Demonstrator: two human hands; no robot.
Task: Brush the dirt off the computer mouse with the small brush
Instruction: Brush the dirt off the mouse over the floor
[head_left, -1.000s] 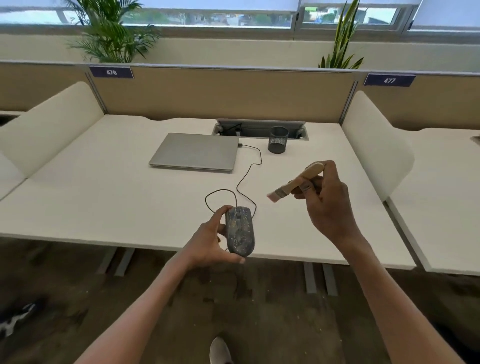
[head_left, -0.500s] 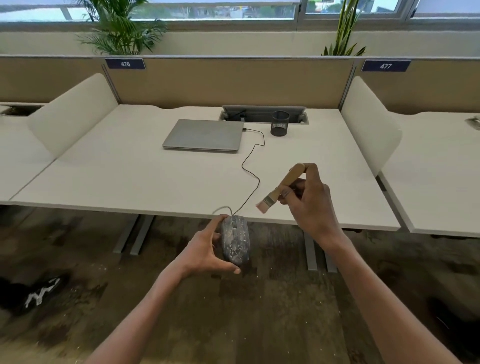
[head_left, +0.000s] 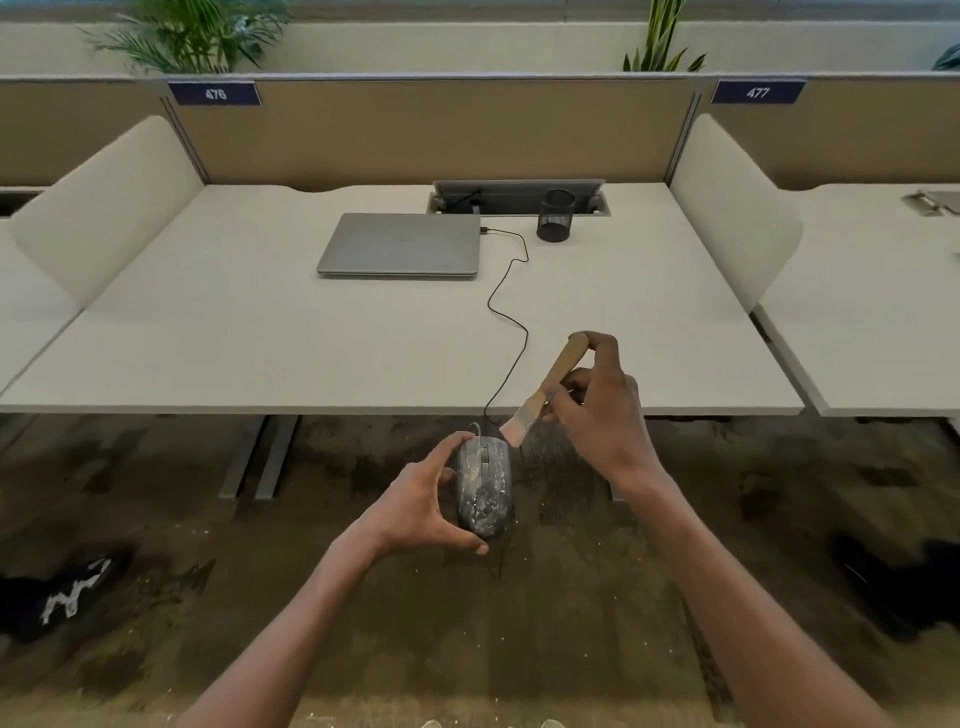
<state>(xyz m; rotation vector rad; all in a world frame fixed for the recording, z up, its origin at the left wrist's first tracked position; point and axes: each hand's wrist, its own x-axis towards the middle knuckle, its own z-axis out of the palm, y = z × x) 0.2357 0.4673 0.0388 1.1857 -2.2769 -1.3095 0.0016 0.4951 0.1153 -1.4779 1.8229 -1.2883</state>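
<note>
A left hand (head_left: 415, 506) grips the speckled mouse (head_left: 484, 486) off the desk's (head_left: 260, 338) near edge, long axis pointing away; the right hand (head_left: 597, 415) pinches a brush (head_left: 545, 392), bristles seemingly just above the mouse's far end.

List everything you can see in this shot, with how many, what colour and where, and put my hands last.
Computer mouse: one, dark grey speckled with pale dirt, held over the floor in front of the desk edge.
Small brush: one, wooden handle, pale bristles, tip just above the mouse's front end.
Mouse cable: one, black, running across the desk to the laptop.
Laptop: one, silver, shut, at the desk's back middle.
Pen cup: one, black mesh, right of the laptop.
Desk: one, off-white.
Number plates: two, dark blue, 476 and 477, on the back partition.
Plants: two, green, behind the partition.
Left hand: grips the mouse.
Right hand: grips the brush.
</note>
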